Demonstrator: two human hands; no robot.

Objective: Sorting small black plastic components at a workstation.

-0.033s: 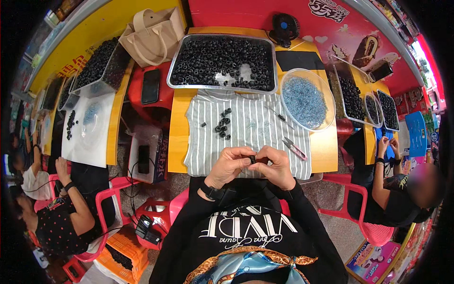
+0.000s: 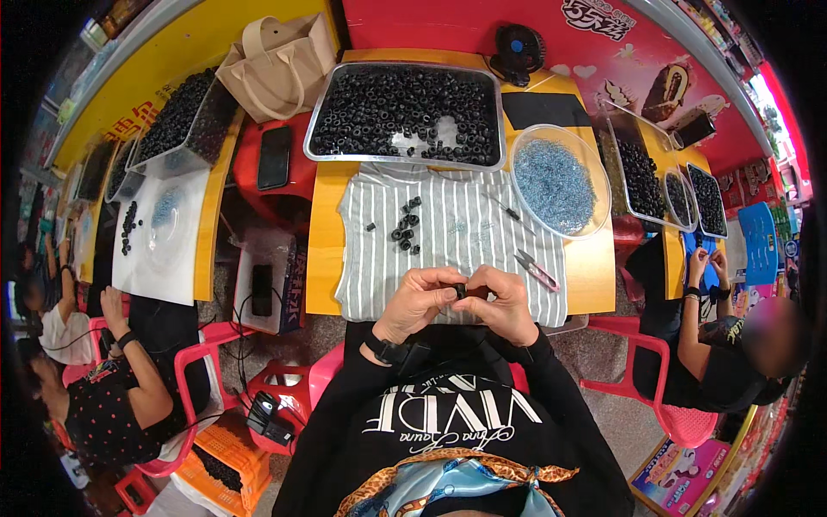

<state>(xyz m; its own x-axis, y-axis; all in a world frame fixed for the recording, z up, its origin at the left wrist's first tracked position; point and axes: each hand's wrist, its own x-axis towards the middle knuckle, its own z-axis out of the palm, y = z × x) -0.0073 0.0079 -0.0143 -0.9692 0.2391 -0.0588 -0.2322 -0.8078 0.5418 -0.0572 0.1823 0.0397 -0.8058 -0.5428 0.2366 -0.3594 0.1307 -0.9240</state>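
Observation:
Both hands meet over the near edge of a grey-and-white striped cloth (image 2: 370,276). My left hand (image 2: 418,302) pinches a small black ring-shaped part (image 2: 459,290) between thumb and fingertips. My right hand (image 2: 500,303) is closed at the same part from the other side; its fingertips hide much of it. Farther up the cloth lie several loose black ring-shaped parts (image 2: 403,234). Pink-handled thread snips (image 2: 539,272) rest to the right of my hands, and a thin pointed tool (image 2: 510,212) lies beyond them.
A clear tray (image 2: 413,161) full of black parts stands at the back. Right of it is a round tub (image 2: 562,231) of small bluish pieces. A black fan (image 2: 519,53) and a beige bag (image 2: 276,73) are behind. Other people sit at tables on both sides.

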